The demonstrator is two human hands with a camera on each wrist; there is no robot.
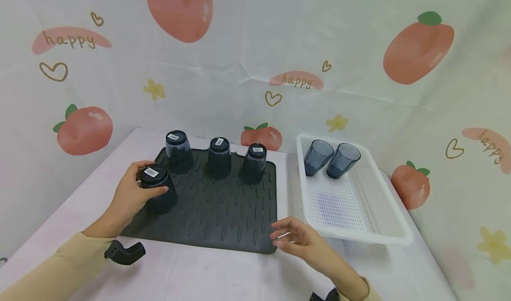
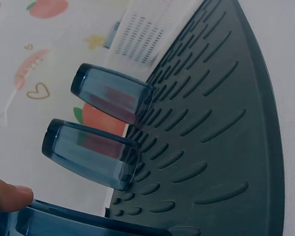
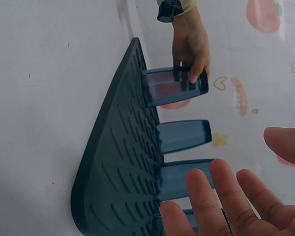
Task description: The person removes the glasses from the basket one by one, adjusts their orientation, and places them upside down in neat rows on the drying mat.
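Note:
My left hand (image 1: pixel 133 190) grips an upside-down blue-tinted glass (image 1: pixel 160 199) near its base, at the left side of a black ridged drying mat (image 1: pixel 223 221). The thumb and fingers lie on opposite sides of the glass, whose base carries a white barcode label. Along the mat's back edge stand three more upturned glasses: the left one (image 1: pixel 179 154), the middle one (image 1: pixel 219 159) and the right one (image 1: pixel 253 165). Beside the mat's front right corner my right hand (image 1: pixel 301 243) hovers with relaxed fingers, holding nothing; its spread fingers (image 3: pixel 204 201) show in the right wrist view.
A white perforated basket (image 1: pixel 391 232) stands right of the mat. Two upright, leaning glasses, one on the left (image 1: pixel 317 156) and one on the right (image 1: pixel 342 161), sit at its back end. A fruit-patterned cloth (image 1: pixel 223 74) hangs behind the white table (image 1: pixel 191 270).

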